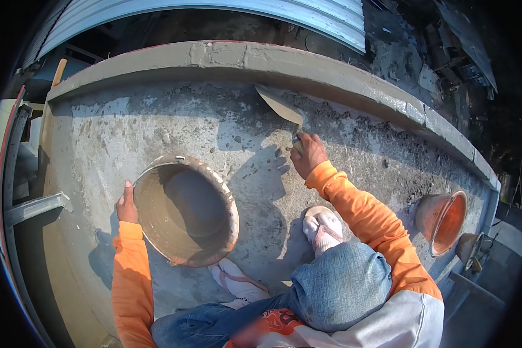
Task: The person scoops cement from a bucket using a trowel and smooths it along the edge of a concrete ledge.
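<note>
My right hand (pixel 311 155) is closed around the handle of a trowel (pixel 281 107), whose pointed blade lies low by the foot of the parapet wall (pixel 284 66). My left hand (pixel 127 204) rests at the left rim of a mortar-smeared bucket (pixel 233 223), its thumb and fingers on the edge. Inside the bucket, wet grey mortar (pixel 197 200) sits low, with a shadow over part of it. The bucket stands on the rough concrete slab (pixel 255 191) in front of my feet.
An orange-lined bucket (pixel 449 223) lies tipped at the right, with a smaller container (pixel 467 248) beside it. A metal beam (pixel 37 209) juts in from the left. Beyond the parapet are a corrugated roof (pixel 307 17) and a drop to lower ground. My sandalled feet (pixel 323 228) are close to the bucket.
</note>
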A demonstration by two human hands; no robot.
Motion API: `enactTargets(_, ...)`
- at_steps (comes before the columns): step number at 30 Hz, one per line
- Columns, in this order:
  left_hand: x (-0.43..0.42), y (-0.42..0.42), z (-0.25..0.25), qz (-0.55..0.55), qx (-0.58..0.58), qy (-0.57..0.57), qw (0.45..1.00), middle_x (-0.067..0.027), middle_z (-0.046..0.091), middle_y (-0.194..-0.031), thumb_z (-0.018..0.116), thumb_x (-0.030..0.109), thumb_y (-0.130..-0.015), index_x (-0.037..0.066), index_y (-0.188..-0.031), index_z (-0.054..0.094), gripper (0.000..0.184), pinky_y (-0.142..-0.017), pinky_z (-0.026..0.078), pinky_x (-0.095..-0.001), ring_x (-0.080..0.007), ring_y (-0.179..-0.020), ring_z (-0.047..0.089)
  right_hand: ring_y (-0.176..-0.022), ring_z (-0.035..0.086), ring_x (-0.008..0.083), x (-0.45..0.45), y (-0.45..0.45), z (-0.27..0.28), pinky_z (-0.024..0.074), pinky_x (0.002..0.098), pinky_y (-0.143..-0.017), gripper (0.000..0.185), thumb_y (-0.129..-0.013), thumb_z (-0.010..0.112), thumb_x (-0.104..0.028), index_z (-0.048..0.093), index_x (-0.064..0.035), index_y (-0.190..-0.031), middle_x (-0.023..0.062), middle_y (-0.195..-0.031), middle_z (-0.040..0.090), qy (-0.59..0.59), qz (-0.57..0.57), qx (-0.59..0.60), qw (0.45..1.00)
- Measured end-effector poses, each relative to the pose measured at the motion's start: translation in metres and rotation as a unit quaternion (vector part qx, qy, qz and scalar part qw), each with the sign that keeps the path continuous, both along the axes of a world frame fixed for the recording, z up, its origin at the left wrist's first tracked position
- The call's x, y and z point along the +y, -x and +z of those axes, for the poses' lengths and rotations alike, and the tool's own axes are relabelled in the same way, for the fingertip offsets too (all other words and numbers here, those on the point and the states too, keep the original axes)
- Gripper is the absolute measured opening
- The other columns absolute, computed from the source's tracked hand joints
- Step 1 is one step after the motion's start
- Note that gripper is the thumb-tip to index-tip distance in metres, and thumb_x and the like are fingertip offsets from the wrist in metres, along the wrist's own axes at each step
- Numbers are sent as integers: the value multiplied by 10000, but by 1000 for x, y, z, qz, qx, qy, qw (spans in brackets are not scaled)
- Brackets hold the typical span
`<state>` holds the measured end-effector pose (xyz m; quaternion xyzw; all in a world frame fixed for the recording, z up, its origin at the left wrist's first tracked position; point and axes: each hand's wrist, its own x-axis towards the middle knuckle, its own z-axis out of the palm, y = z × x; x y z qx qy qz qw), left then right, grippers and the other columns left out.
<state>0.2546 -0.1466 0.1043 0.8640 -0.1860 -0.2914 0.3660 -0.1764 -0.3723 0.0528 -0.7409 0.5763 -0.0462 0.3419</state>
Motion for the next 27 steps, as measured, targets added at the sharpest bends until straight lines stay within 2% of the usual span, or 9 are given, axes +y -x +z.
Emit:
enactTargets(1, -1, 1, -1, 4, 19, 14, 1000, -67, 612, -917, 539, 555, -873, -73, -1033, 631, 655, -779, 417, -235, -131, -824, 515, -986, 542, 409, 2, 7, 1, 459, 423, -880, 470, -791, 556, -172, 462, 7, -1216, 250, -1089, 488, 5, -7, 0, 1000)
enactTargets(5, -7, 11, 6, 13, 3, 31, 999, -90, 620, -985, 538, 547, -877, -83, -1076, 609, 664, -814, 425, -248, -142, -878, 540, -987, 532, 409, 12, 33, 1, 442, 414, -898, 477, -777, 568, -166, 477, 11, -1211, 253, -1054, 510, 12, -37, -17, 999)
enactTargets(7, -11, 19, 18, 9, 17, 8, 1000, -125, 613, -1069, 523, 575, -870, -98, -1139, 573, 726, -873, 417, -266, -169, -956, 552, -983, 533, 409, 15, 46, 1, 441, 415, -897, 470, -775, 569, -163, 485, 13, -1203, 253, -1048, 513, 21, -47, -29, 998)
enactTargets(13, 1, -5, 2, -17, 16, -26, 999, -152, 608, -1085, 493, 629, -853, -113, -1166, 552, 808, -893, 409, -286, -203, -984, 551, -961, 544, 411, 23, 83, 5, 455, 420, -868, 449, -763, 567, -152, 509, 20, -1174, 251, -1029, 524, 24, -97, -18, 995)
enactTargets(16, 0, -6, 0, -9, -17, -24, 1000, -150, 611, -1076, 503, 622, -851, -111, -1157, 559, 796, -874, 421, -286, -202, -964, 558, -955, 547, 411, 27, 104, -1, 457, 423, -863, 435, -763, 571, -155, 520, 15, -1160, 244, -1018, 534, 55, -109, -20, 992)
enactTargets(20, -7, 6, 13, -21, 25, -39, 999, -153, 613, -1069, 509, 619, -848, -108, -1149, 567, 788, -851, 433, -290, -204, -945, 566, -907, 560, 405, 31, 131, 0, 456, 425, -825, 429, -758, 607, -183, 541, 23, -1128, 240, -976, 560, 61, -132, -5, 989)
enactTargets(22, -7, 10, 12, -2, -15, -12, 1000, -150, 620, -1050, 510, 614, -849, -101, -1135, 578, 773, -827, 446, -293, -204, -913, 574, -902, 562, 402, 34, 144, -4, 456, 425, -821, 429, -756, 610, -189, 544, 25, -1122, 239, -978, 563, 78, -144, 2, 986)
enactTargets(27, -5, 3, 6, -5, -9, -18, 1000, -148, 620, -1047, 499, 603, -861, -99, -1136, 576, 757, -832, 449, -297, -207, -907, 574, -908, 562, 400, 38, 173, 7, 461, 426, -825, 415, -751, 606, -181, 553, 12, -1115, 236, -982, 562, 70, -164, 20, 984)
